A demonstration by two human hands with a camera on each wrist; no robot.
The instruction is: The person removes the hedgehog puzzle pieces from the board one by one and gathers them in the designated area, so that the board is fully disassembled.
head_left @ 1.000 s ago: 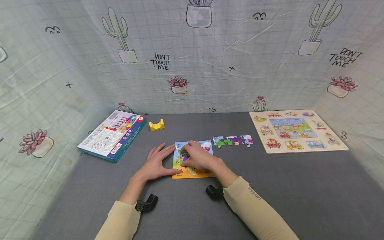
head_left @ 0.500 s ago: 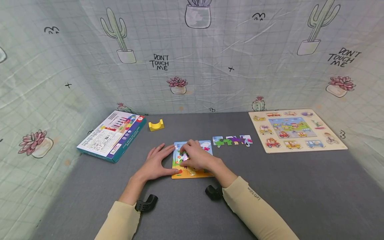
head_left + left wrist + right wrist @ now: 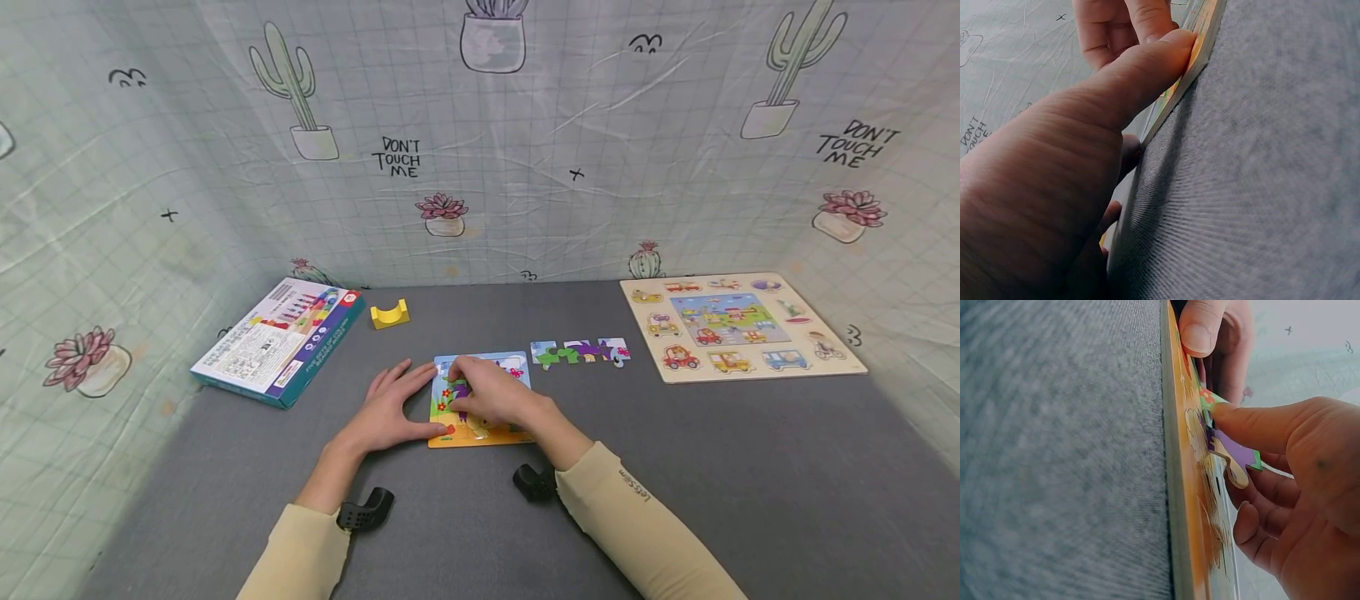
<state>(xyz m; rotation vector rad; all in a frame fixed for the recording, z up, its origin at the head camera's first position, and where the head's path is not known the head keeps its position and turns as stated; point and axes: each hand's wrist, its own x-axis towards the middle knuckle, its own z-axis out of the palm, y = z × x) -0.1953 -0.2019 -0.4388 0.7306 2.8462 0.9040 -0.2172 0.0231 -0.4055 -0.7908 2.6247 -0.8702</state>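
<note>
A small jigsaw puzzle board (image 3: 491,439) with a blue top and orange bottom lies flat in front of me. My left hand (image 3: 393,412) is spread along its left edge, its thumb resting on the lower left corner. Over the board, my right hand (image 3: 493,395) pinches a purple and green puzzle piece (image 3: 1240,442) between thumb and fingers. The right wrist view shows that piece tilted up from the board's surface. My right fingers hide much of the picture in the head view. Several loose puzzle pieces (image 3: 576,352) lie just right of the board.
On the left lies a white and teal box (image 3: 273,342), with a yellow curved block (image 3: 390,314) beside it. A larger wooden vehicle puzzle (image 3: 738,362) is at the right. A printed cloth wall (image 3: 525,208) stands behind the grey table (image 3: 450,533).
The puzzle piece in my right hand has changed tilt, catching a glare half a second ago and showing purple again now. My left hand stays put on the board's edge.
</note>
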